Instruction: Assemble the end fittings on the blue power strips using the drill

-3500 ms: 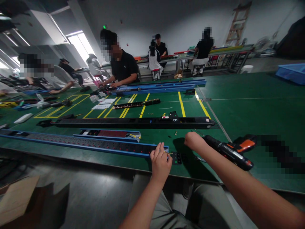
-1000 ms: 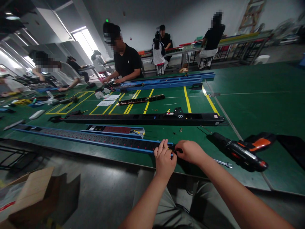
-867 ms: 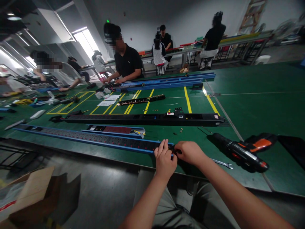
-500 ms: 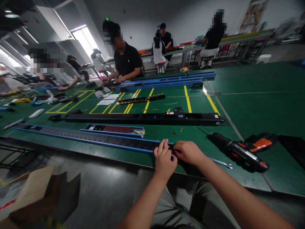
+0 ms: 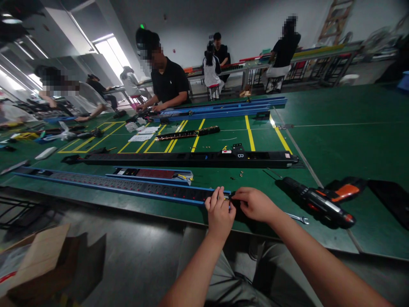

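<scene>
Left hand (image 5: 220, 216) and right hand (image 5: 256, 204) together clasp a blue power strip (image 5: 179, 194).

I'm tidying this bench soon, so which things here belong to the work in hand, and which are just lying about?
In use:
left hand
right hand
blue-railed power strip

Lying about:
cordless drill
open-end wrench
loose screws
black power strip marked B

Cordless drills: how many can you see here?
1: an orange-and-black cordless drill lying on the green workbench, right of the right hand. Others may be hidden farther along.
</scene>
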The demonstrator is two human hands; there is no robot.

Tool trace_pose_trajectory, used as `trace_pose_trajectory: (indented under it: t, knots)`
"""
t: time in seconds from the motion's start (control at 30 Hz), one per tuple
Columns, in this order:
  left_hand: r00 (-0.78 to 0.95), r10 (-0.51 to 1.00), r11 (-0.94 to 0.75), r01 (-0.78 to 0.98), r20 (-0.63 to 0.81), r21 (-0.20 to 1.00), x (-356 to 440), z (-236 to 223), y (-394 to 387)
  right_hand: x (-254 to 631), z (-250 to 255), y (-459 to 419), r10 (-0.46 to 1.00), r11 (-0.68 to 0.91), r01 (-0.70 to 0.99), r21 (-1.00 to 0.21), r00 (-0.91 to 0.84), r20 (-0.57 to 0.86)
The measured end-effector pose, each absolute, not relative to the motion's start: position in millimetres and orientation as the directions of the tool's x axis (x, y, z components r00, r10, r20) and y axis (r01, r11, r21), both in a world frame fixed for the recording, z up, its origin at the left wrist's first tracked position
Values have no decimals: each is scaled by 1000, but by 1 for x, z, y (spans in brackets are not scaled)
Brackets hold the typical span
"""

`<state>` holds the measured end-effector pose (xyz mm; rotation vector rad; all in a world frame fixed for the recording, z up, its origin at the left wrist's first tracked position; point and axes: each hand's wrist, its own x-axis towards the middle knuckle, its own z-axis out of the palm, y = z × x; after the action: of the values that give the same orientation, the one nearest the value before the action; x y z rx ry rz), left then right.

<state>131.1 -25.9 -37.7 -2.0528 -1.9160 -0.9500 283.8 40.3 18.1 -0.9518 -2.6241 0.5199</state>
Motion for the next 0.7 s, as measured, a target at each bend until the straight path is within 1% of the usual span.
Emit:
trace_pose_trajectory:
  t: [0.07, 0.13, 0.2, 0.3, 0.4, 0.47, 0.53, 0.7]
  knots:
    - [-39, 827, -154, 944, 560, 293, 132, -37, -26, 293, 21, 40, 735, 658, 593, -464, -642, 220]
    - [-37, 828, -161, 940, 559, 300, 132, -36, -25, 300, 22, 35, 771, 626, 636, -450, -590, 239]
    - [-36, 830, -167, 936, 557, 309, 132, -36, -25, 302, 20, 25, 752, 649, 648, -398, -625, 210]
    - [-34, 837, -170, 933, 546, 318, 132, -35, -26, 295, 12, 6, 727, 681, 676, -281, -669, 152]
    - [-36, 843, -165, 932, 537, 322, 132, -34, -27, 289, 5, -7, 769, 639, 753, -154, -628, 122]
    - [-35, 845, -168, 931, 534, 325, 132, -33, -27, 291, 4, -12, 788, 616, 780, -112, -606, 112]
    - [-30, 846, -174, 928, 532, 330, 131, -33, -27, 297, 5, -15, 770, 638, 762, -109, -629, 105]
    - [-25, 849, -180, 926, 527, 333, 131, -33, -27, 321, 3, -20, 659, 750, 647, -135, -749, 70]
